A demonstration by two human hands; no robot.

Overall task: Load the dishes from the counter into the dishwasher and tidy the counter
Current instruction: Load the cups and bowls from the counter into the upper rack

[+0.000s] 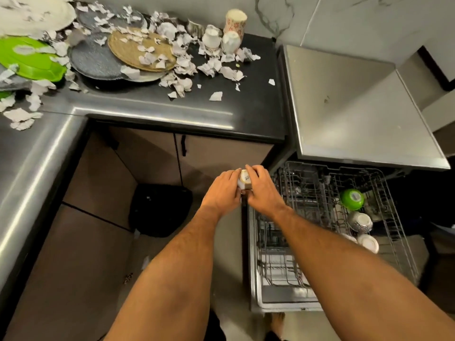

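Note:
Both hands hold a small white cup upside down, its base with printed letters facing me. My left hand grips its left side and my right hand its right side, just left of the open dishwasher rack. A green bowl, a patterned bowl and a white bowl sit upturned along the rack's right side. On the black counter lie a green plate, grey plates, a woven mat, and cups at the back.
Torn paper scraps litter the counter and plates. A black bin bag sits on the floor under the counter corner. The steel dishwasher top lies right of the counter. Cabinet doors stand behind my hands.

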